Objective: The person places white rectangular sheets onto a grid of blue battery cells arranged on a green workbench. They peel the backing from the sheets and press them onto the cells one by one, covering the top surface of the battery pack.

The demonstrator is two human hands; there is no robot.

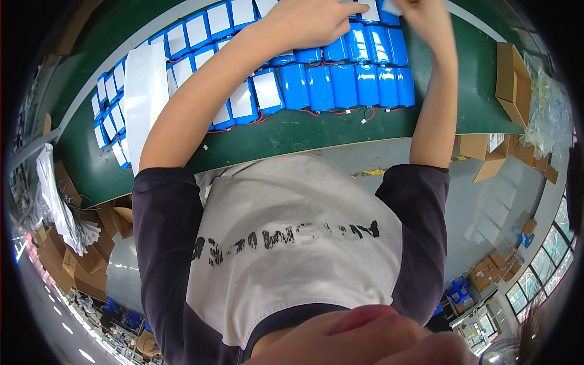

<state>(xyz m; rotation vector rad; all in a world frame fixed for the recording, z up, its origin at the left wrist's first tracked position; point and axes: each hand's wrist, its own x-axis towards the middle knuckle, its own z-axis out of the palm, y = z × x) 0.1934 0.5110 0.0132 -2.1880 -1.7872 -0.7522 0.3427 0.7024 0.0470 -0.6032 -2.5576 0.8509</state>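
Observation:
Rows of blue shrink-wrapped battery packs with thin red leads and small white plugs lie on the green table. Many on the left and in the far row bear a white rectangular label; those at the near right are bare blue. My left hand reaches over the rows, its index finger stretched onto a white-labelled pack at the far edge of view. Just right of it, my right hand, partly cut off and slightly blurred, pinches a small white label. A long white sheet lies across packs beside my left forearm.
The green table has an edge close to my body. An open cardboard box stands on its right end, with clear plastic bags beyond. More cardboard boxes are at the lower left. A loose white plug lies near the table's edge.

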